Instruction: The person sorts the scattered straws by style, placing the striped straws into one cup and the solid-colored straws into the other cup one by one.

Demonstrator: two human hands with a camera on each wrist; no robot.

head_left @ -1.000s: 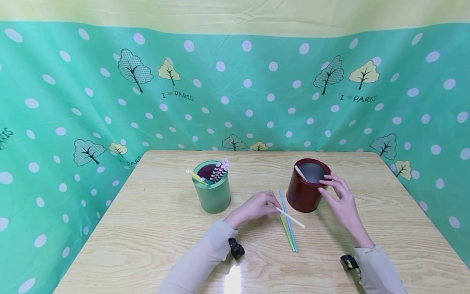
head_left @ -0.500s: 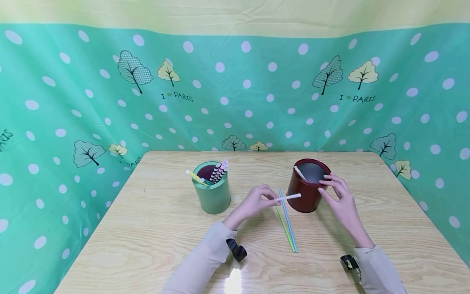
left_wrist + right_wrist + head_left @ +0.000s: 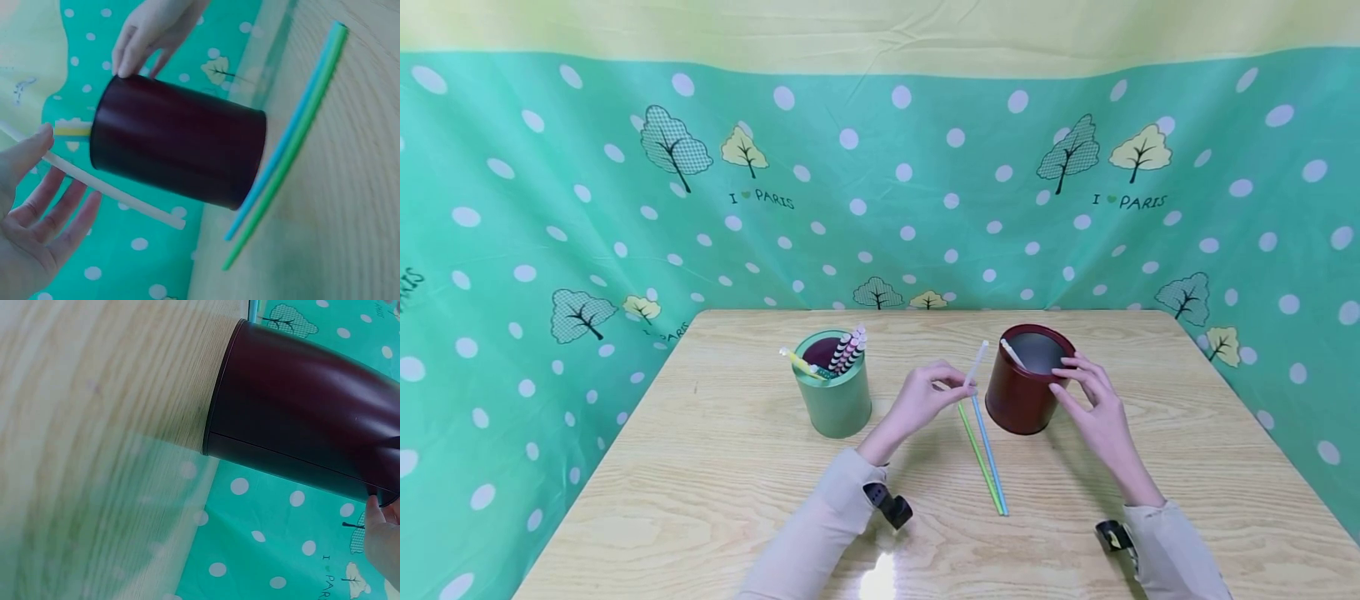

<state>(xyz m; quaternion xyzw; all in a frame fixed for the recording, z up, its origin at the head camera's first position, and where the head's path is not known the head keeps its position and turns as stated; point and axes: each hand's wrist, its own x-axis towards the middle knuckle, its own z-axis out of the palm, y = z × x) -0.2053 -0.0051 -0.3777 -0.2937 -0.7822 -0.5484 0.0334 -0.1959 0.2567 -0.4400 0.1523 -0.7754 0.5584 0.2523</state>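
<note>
My left hand (image 3: pixel 928 396) pinches a thin white straw (image 3: pixel 977 362) between thumb and fingers, just left of a dark red can (image 3: pixel 1018 408). The straw's upper end points up, level with the can's rim. In the left wrist view the same white straw (image 3: pixel 125 199) crosses my fingers beside the can. My right hand (image 3: pixel 1097 412) holds the can at its rim, fingertips over the edge and thumb against the outer wall. One pale straw (image 3: pixel 1012 353) leans inside the can. A green straw (image 3: pixel 979 457) and a blue straw (image 3: pixel 988 446) lie on the table below my left hand.
A light green can (image 3: pixel 837 408) stands to the left, with several striped straws (image 3: pixel 848 350) and a yellow one (image 3: pixel 799 360) in it. The wooden table (image 3: pixel 715 467) ends at a dotted green cloth (image 3: pixel 925 208) behind.
My left hand has lifted the white straw from over the green and blue straws and turned its free end from lower right to upward. My right hand stays at the dark red can.
</note>
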